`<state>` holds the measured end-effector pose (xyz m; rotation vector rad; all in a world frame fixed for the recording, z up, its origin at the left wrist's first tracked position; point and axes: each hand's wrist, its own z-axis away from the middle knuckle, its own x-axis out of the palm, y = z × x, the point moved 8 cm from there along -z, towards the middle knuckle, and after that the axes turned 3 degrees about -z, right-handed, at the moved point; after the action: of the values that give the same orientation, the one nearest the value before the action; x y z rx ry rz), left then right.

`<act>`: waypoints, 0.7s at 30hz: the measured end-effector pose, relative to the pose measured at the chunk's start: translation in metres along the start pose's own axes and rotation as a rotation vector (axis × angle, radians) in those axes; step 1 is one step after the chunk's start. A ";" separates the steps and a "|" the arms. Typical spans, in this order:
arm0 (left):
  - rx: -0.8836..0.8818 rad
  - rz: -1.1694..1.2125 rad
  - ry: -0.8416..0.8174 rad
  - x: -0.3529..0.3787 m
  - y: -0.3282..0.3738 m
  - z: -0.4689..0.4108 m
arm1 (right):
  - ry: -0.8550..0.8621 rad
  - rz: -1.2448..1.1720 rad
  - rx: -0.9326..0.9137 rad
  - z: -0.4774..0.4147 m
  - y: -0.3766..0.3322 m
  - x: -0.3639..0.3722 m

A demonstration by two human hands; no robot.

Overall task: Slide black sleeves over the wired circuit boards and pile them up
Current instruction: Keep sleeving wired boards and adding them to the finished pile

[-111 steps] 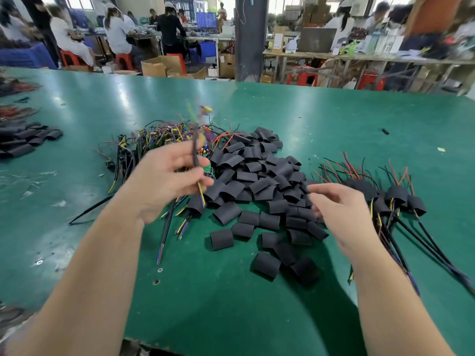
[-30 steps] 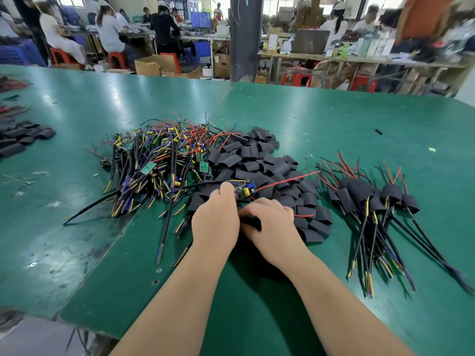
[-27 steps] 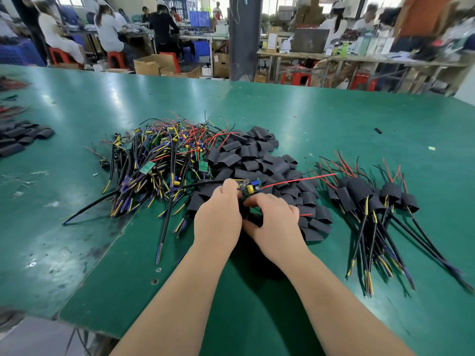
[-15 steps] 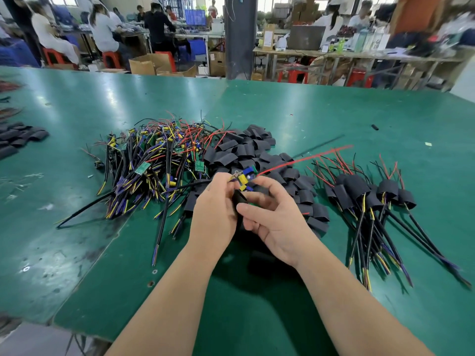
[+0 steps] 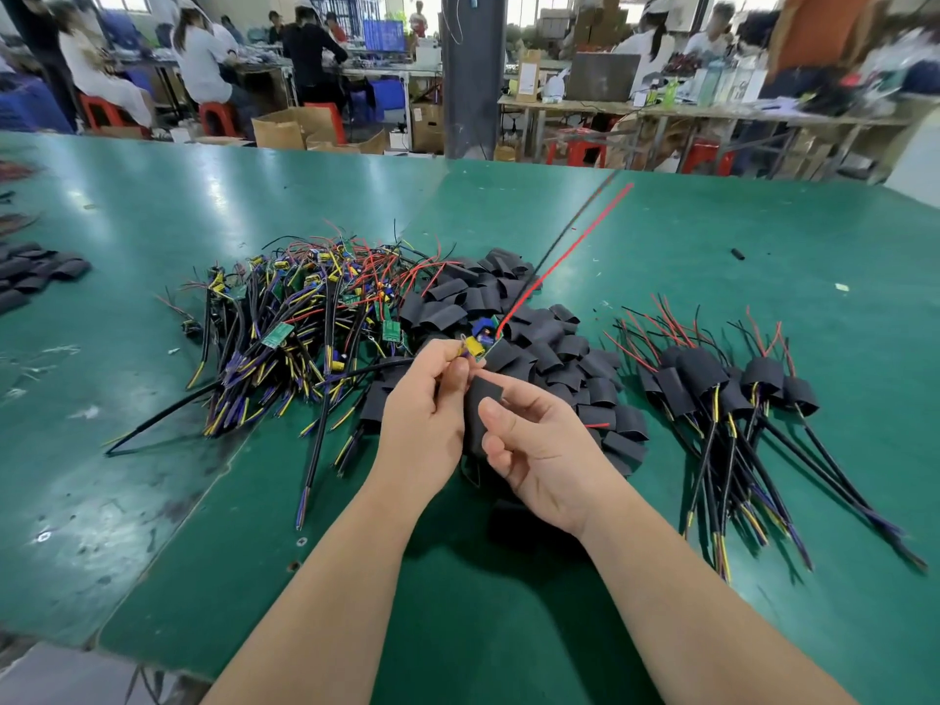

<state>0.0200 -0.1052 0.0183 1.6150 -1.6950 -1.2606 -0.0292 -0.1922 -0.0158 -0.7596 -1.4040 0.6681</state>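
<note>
- The left hand [image 5: 432,414] pinches a wired circuit board [image 5: 482,341] in its fingers [image 5: 447,354], just above the worktop [image 5: 152,501].
- The board's red wire [image 5: 564,251] and a black wire beside it slant up and away.
- The right hand [image 5: 541,450] grips a black sleeve [image 5: 475,422] between thumb and curled fingers, just below the board. I cannot tell whether sleeve and board touch.
- A pile of loose sleeves [image 5: 508,312] lies directly behind both hands.
- A tangled heap of bare wired boards [image 5: 295,328] lies to the left, touching the loose sleeves.
- The sleeved boards [image 5: 722,394] lie piled to the right, apart from the loose sleeves, cables fanning toward the near edge.
- More black sleeves [image 5: 35,272] sit at the far left edge.
</note>
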 end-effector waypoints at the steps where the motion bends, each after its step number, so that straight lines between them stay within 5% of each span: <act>1: -0.009 0.017 -0.013 0.002 -0.001 0.000 | 0.009 0.023 -0.012 -0.001 -0.001 -0.001; 9: -0.066 -0.195 -0.002 -0.007 -0.014 -0.002 | 0.253 0.367 -0.202 0.007 -0.038 -0.029; 16: -0.111 -0.313 -0.021 -0.013 -0.022 -0.002 | 0.307 -0.335 -0.519 0.031 -0.109 -0.080; 21: -0.115 -0.327 -0.024 -0.014 -0.022 -0.002 | 0.337 -0.350 -0.563 0.033 -0.111 -0.084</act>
<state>0.0356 -0.0900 0.0034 1.8650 -1.3803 -1.5047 -0.0712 -0.3237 0.0226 -0.9765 -1.3708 -0.1400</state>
